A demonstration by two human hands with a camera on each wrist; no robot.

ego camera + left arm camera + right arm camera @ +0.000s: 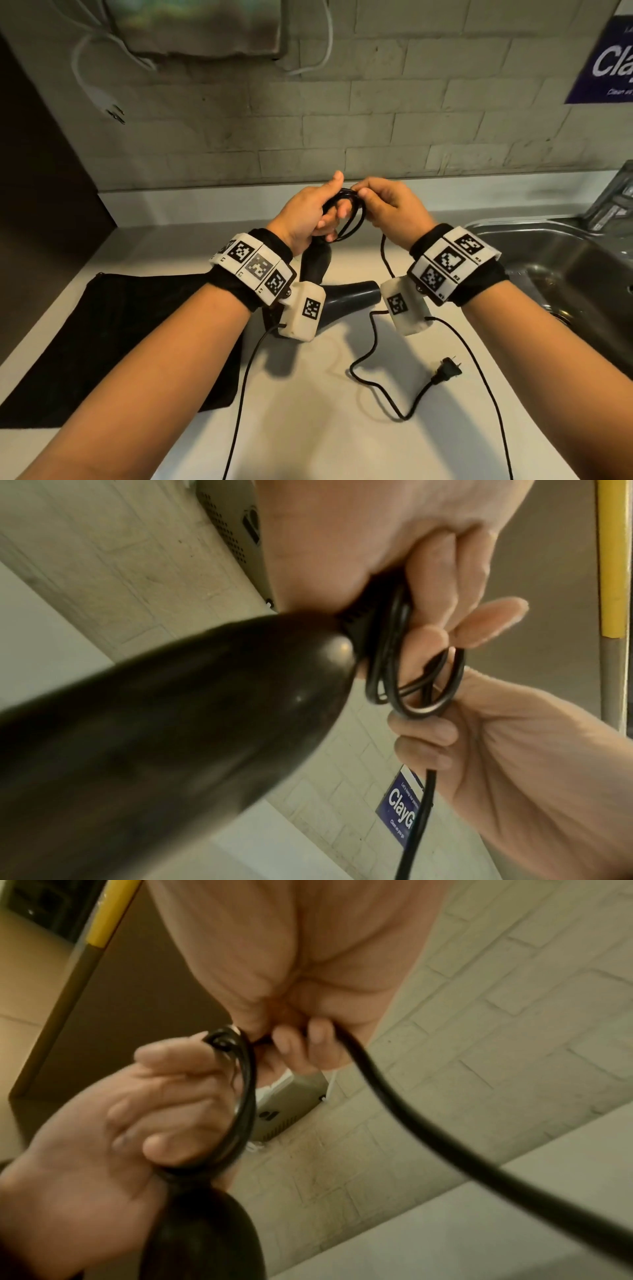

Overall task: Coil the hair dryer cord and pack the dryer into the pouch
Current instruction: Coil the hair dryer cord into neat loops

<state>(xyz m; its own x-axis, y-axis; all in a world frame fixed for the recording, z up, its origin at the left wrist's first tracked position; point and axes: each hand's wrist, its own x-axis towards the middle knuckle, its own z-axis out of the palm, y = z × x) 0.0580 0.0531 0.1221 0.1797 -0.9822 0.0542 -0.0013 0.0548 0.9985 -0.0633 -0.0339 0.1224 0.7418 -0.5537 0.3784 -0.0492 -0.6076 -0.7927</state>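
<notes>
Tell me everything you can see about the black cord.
The cord is thin, black and glossy, like rubber. Near the dryer handle, a few small loops are held in the left hand; the right hand pinches them at the top. The rest hangs down and snakes loosely over the counter, ending in a two-pin plug.

Showing as glossy black plastic on the hair dryer (346, 298) and smooth, shiny rubbery sheath on the cord (373, 346), lying as matt black cloth in the pouch (113, 346), gleaming as brushed metal at the sink (561, 274), looking rough across the painted brick wall (342, 130).
</notes>
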